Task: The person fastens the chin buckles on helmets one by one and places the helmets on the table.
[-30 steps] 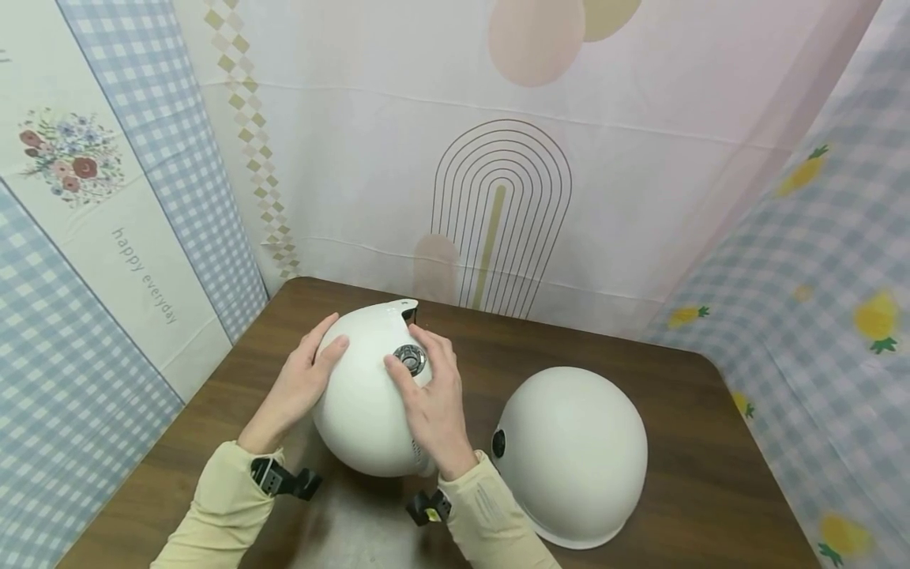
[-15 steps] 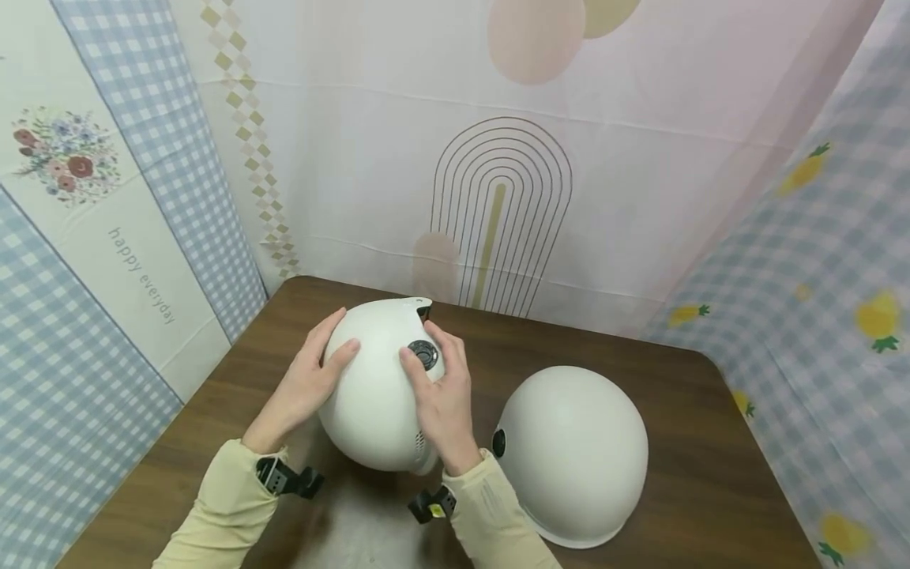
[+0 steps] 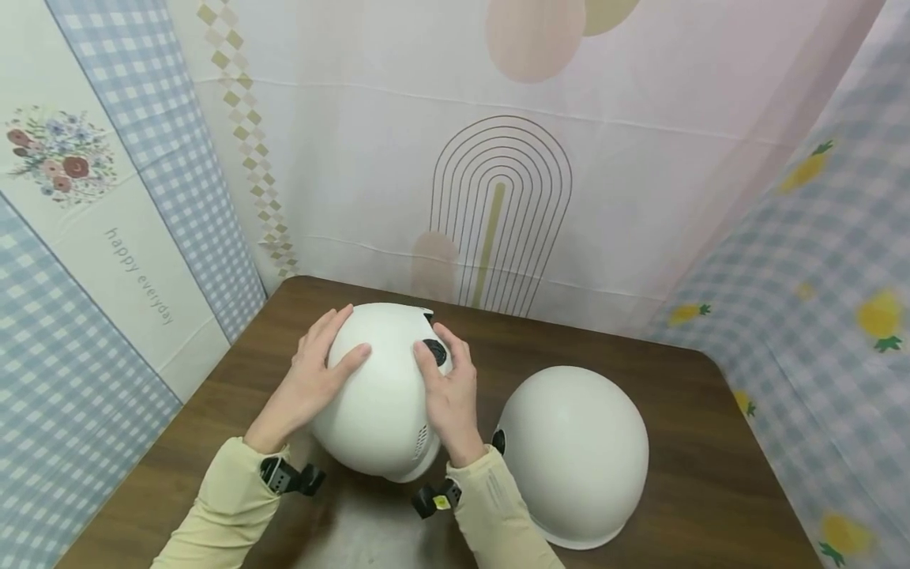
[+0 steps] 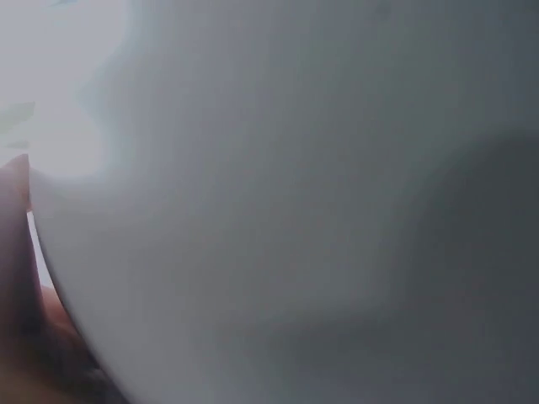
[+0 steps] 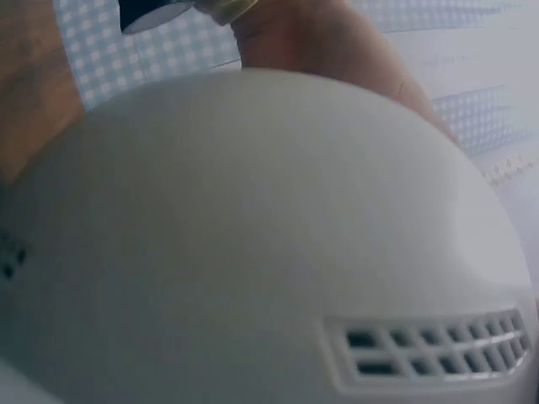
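Between my two hands is a glossy white helmet (image 3: 380,395), crown toward me, with a round black disc (image 3: 437,352) on its right side and a slotted vent (image 5: 434,351) lower down. My left hand (image 3: 310,383) grips its left side, thumb lying on the shell and fingers spread over the far curve. On the other side my right hand (image 3: 453,395) holds it, thumb beside the disc and fingers past the edge. The shell fills most of both wrist views. Its inside is hidden.
To the right a second white helmet (image 3: 577,454) sits dome up on the brown wooden table (image 3: 682,442), a dark disc on its left side, near my right forearm. Patterned cloth (image 3: 604,197) hangs behind the table and along both sides.
The held helmet has shifted a little right and turned in both hands. Its front brim has dipped away, and more of the vent and lower rim shows. The second helmet stays put.
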Tool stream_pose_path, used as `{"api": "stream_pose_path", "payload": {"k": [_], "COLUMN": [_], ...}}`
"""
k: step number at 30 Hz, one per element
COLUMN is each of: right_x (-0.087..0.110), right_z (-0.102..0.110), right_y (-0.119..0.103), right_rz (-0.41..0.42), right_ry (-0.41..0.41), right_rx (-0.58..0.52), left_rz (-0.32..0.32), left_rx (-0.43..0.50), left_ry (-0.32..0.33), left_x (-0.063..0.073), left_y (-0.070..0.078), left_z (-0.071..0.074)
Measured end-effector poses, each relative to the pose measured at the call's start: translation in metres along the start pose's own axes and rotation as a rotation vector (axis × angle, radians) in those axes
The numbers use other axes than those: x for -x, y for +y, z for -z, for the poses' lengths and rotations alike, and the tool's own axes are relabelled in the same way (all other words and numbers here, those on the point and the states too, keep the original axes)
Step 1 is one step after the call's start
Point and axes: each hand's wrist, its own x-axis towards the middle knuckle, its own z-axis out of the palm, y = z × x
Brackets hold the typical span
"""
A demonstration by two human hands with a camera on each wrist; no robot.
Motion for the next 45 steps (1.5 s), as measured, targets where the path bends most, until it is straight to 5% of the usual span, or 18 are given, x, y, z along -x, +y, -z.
{"api": "stream_pose_path", "payload": {"k": [3, 8, 13, 22, 36, 45], "right_x": [0.001, 0.002, 0.000, 0.003, 0.005, 0.004], "right_z": [-0.001, -0.003, -0.002, -0.001, -0.001, 0.001], "right_y": [-0.001, -0.005, -0.010, -0.012, -0.017, -0.015], "right_rz": [0.070, 0.388, 0.598, 0.517, 0.485, 0.478], "right_ry": [0.013, 0.037, -0.054, -0.216, -0.193, -0.198], "right_rx": [0.123, 0.419, 0.565, 0.745, 0.789, 0.800], "left_rz": [-0.006, -0.013, -0.026, -0.019, -0.046, 0.006], "left_rx": [-0.017, -0.027, -0.039, -0.045, 0.025, 0.071], "left_ry": [0.010, 0.021, 0.022, -0.002, -0.013, -0.066], "left_x": [0.000, 0.000, -0.001, 0.000, 0.001, 0.004], "left_y": [0.000, -0.001, 0.000, -0.004, -0.022, -0.025], "left_z": [0.000, -0.003, -0.005, -0.004, -0.006, -0.004]}}
